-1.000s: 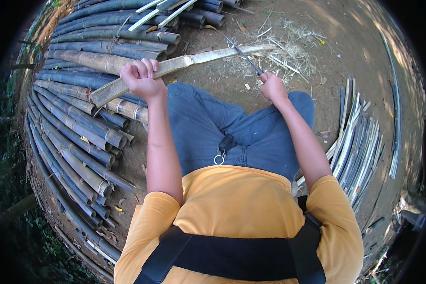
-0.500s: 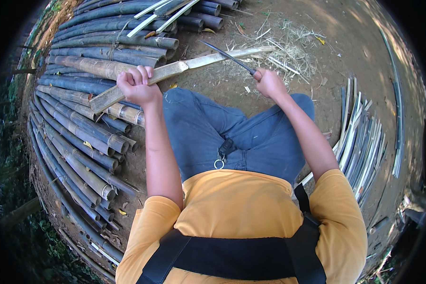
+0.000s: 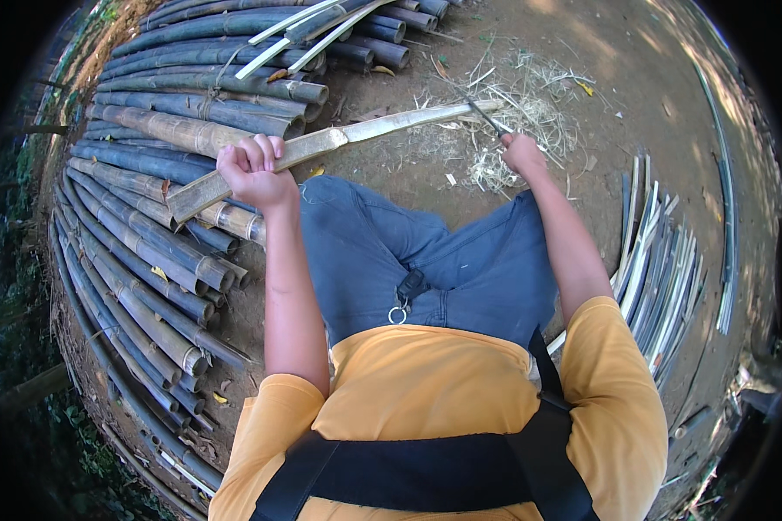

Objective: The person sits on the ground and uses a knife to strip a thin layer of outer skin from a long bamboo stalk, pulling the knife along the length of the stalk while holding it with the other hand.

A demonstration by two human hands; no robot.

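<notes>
A split bamboo strip (image 3: 387,124), pale on its upper side with a node near its middle, slants across in front of my knees. My left hand (image 3: 256,171) is closed around it toward its near left end. In my right hand (image 3: 523,156) is a knife (image 3: 485,116), gripped by the handle, its dark blade lying across the strip close to the far end. Whether the edge bites into the bamboo cannot be made out. Beneath that end, a heap of thin pale shavings (image 3: 530,117) covers the ground.
Many bamboo poles (image 3: 161,161) are stacked along my left, with several split strips (image 3: 308,39) on top at the back. A bundle of thin slats (image 3: 660,273) lies at my right. Farther right, long thin strips (image 3: 728,226) rest on the dirt.
My right hand and the knife have moved outward along the strip, right and slightly nearer its far end. My left hand keeps its grip in nearly the same place.
</notes>
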